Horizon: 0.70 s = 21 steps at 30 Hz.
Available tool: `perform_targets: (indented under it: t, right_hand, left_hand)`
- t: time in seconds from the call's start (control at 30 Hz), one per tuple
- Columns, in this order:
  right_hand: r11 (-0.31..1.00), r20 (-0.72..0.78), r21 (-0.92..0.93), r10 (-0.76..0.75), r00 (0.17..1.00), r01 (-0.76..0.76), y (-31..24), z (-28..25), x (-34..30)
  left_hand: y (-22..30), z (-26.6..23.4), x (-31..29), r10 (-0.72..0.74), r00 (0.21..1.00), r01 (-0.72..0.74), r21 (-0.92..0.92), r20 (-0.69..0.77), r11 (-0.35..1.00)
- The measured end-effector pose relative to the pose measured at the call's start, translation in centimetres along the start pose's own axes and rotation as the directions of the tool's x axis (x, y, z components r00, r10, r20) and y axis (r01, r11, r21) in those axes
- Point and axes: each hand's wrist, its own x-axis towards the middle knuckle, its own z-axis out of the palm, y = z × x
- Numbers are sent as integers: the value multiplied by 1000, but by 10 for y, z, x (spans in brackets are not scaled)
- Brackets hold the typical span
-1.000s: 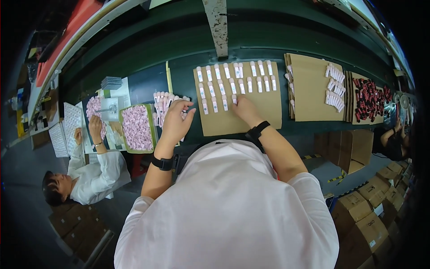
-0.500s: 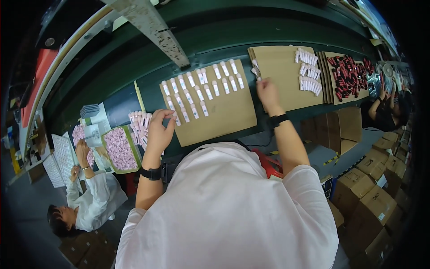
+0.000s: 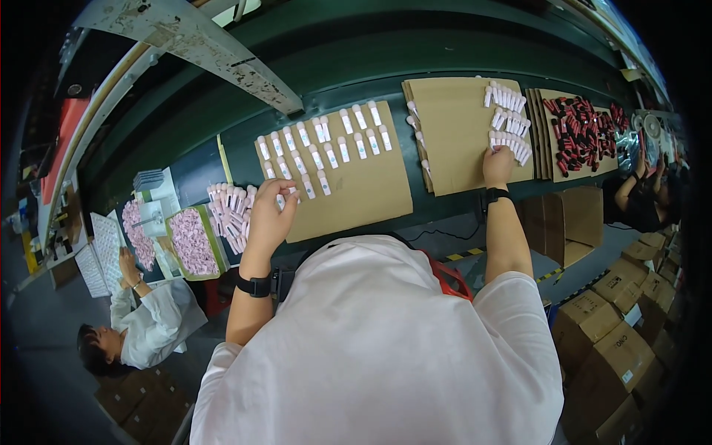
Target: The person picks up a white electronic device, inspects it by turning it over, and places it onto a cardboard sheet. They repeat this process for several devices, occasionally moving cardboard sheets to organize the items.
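Note:
My left hand [image 3: 271, 215] is at the lower left corner of a brown cardboard sheet [image 3: 356, 196], its fingers curled around a small pink-capped tube [image 3: 280, 201]; the palm hides part of it. Several similar white-and-pink tubes [image 3: 315, 157] lie in slanted rows across the upper part of this sheet. Farther right, my right hand [image 3: 498, 167] is closed at the near row of pink-capped tubes [image 3: 519, 150] on a second cardboard stack [image 3: 452, 141]. The fingers cover the end of that row. Two more groups of tubes [image 3: 504, 96] lie beyond it.
Loose tubes [image 3: 231, 215] are heaped left of my left hand, beside a green-rimmed tray [image 3: 216, 248] of small pink pieces. Red-and-black tubes [image 3: 578, 130] cover cardboard at the right. A co-worker [image 3: 152, 326] sits at the left; another person [image 3: 645, 193] is far right. A metal post [image 3: 245, 67] slants overhead.
My right hand has moved right, from the left edge of the second cardboard stack to its near tube row. The left hand stays by the sheet's corner, with its fingers more closed over the tubes.

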Motion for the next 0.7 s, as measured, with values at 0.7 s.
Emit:
perform_targets:
  t: [0.7]
  right_hand:
    - [994, 18, -26, -109, 994, 110, -4, 6, 8]
  left_hand:
    - [9, -3, -2, 8, 1000, -8, -13, 3, 1000]
